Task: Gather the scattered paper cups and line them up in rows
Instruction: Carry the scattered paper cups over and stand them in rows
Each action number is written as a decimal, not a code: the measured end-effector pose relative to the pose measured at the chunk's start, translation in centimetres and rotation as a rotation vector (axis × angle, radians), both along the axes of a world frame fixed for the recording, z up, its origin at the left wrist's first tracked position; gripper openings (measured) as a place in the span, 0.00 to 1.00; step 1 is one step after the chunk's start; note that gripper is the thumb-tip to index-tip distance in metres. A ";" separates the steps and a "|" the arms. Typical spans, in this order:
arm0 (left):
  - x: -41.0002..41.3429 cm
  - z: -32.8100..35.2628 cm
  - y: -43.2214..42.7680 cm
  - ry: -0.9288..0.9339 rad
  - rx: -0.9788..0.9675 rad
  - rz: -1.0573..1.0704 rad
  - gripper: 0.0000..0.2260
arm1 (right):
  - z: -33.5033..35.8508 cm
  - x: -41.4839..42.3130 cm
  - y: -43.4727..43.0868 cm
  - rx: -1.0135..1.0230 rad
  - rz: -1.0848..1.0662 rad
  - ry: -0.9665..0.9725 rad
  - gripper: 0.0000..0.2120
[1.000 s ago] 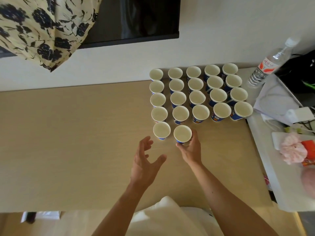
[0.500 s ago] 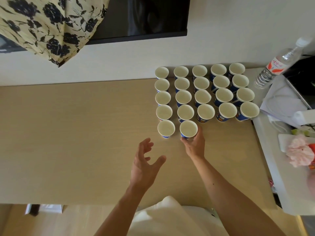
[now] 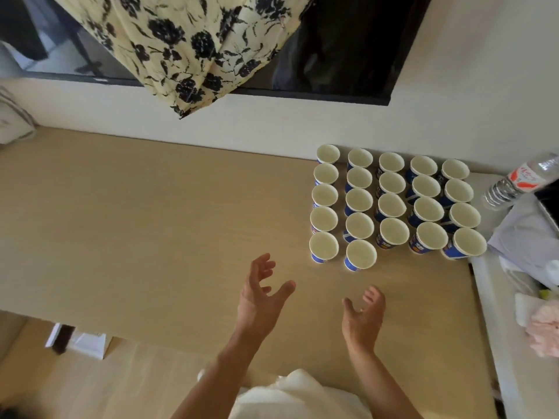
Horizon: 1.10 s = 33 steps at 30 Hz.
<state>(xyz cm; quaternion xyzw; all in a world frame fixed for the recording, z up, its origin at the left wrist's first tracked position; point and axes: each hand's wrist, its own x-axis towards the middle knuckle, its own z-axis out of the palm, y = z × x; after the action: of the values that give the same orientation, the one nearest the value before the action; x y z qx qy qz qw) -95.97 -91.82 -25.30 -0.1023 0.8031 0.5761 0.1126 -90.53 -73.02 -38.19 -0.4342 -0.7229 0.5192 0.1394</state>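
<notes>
Pale wooden tabletop point(image 3: 151, 237) fills most of what I see through the head camera, running back to a white wall point(image 3: 242, 125) where a yellow cloth with black flowers point(image 3: 193, 46) hangs over a dark screen point(image 3: 348, 49). Blue paper cups with white insides point(image 3: 391, 205) stand upright and close together on the far right part of the table, against the wall. I count four full rows of five. A nearer fifth row holds only two, the near-left cup point(image 3: 323, 247) and the cup just beside it point(image 3: 360, 254). The left hand point(image 3: 260, 297) hovers over bare wood on the near side of the cups, fingers spread and loosely bent, gripping nothing. The right hand point(image 3: 364, 316) hangs apart from it, below the second cup, fingers relaxed and empty too, clear of every cup. A clear plastic water bottle with a red-and-white label point(image 3: 514, 182) stands to the right of the cups, on a white side surface point(image 3: 496, 297).
</notes>
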 end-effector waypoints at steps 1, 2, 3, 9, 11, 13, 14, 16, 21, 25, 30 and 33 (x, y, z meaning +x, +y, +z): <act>-0.2 0.2 -0.4 0.004 0.017 0.020 0.28 | 0.2 0.4 -1.0 -0.007 0.003 -0.006 0.31; -0.4 0.5 -1.2 0.016 0.037 0.045 0.27 | 0.7 0.4 -2.1 -0.015 0.030 0.001 0.30; -0.6 0.9 -1.9 0.031 0.057 0.065 0.27 | 1.1 0.1 -3.1 -0.031 0.077 0.011 0.30; 0.0 3.3 -10.2 0.121 0.125 0.202 0.27 | 5.8 -5.5 -9.7 -0.136 0.409 -0.001 0.28; 0.6 4.1 -14.2 0.145 0.128 0.252 0.27 | 7.8 -7.6 -13.7 -0.131 0.503 0.014 0.28; 1.4 4.9 -18.7 0.169 0.121 0.301 0.26 | 9.7 -9.3 -18.5 -0.133 0.606 0.043 0.28; 1.9 5.2 -20.8 0.180 0.115 0.324 0.25 | 10.6 -9.9 -20.9 -0.141 0.648 0.060 0.28; 2.7 5.9 -24.9 0.203 0.095 0.370 0.24 | 12.2 -10.6 -25.8 -0.161 0.716 0.105 0.27; 4.7 6.9 -34.2 0.254 0.049 0.433 0.21 | 14.9 -10.5 -37.1 -0.251 0.869 0.197 0.25; 5.6 7.0 -39.3 0.236 0.039 0.476 0.20 | 15.6 -10.3 -43.2 -0.290 0.962 0.214 0.26; 3.3 6.2 -44.0 0.199 0.068 0.490 0.18 | 15.2 -12.8 -48.1 -0.298 1.009 0.194 0.25; 0.2 5.5 -46.5 0.178 0.084 0.506 0.17 | 14.2 -16.5 -50.2 -0.299 0.994 0.193 0.23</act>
<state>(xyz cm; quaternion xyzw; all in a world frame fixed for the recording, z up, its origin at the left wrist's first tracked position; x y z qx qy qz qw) -95.75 -138.33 -19.77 -0.2439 0.7342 0.6253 -0.1018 -107.02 -123.21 -23.96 -0.0043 -0.7436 0.6576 -0.1211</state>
